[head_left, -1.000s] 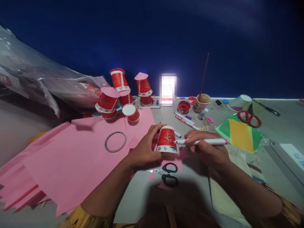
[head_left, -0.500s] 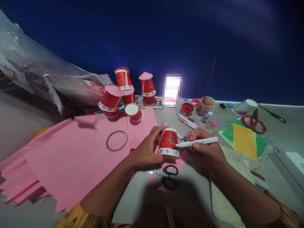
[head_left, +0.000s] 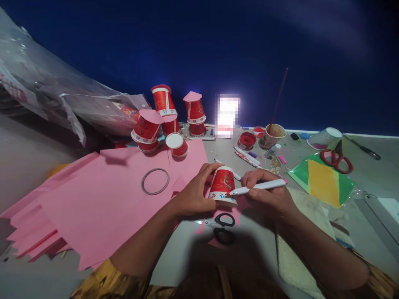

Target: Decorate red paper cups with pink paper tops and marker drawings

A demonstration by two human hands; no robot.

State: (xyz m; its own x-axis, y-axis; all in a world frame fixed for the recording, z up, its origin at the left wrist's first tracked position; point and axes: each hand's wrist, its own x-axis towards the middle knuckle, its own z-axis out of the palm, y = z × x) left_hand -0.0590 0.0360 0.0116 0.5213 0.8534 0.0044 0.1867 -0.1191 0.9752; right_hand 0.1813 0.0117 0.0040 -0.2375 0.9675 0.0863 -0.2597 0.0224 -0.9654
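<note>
A red paper cup [head_left: 223, 180], upside down with a white band at the bottom bearing small blue and red marks, is held by my left hand [head_left: 199, 191]. Thumb and fingers wrap its left side. In my right hand [head_left: 269, 193] is a white felt-tip pen [head_left: 264, 187] with a pink end; its tip meets the cup near the white band. Black-handled scissors [head_left: 224, 228] lie just below the cup over pink paper scraps. A blue-tipped pen lies behind the cup, partly hidden.
Pink paper sheets [head_left: 102, 211] spread at left under a grey ring [head_left: 155, 181]. Stacked red cups [head_left: 164, 99] stand behind. Red paint [head_left: 247, 141], a brush cup [head_left: 272, 137], red-handled scissors [head_left: 336, 161] and a yellow-green packet [head_left: 322, 182] sit at right. A pixelated bright patch is at the back.
The pen tip has moved down from the dragon print on the cup to the white band. The cup is tilted slightly differently, and the whole view has shifted a little.
</note>
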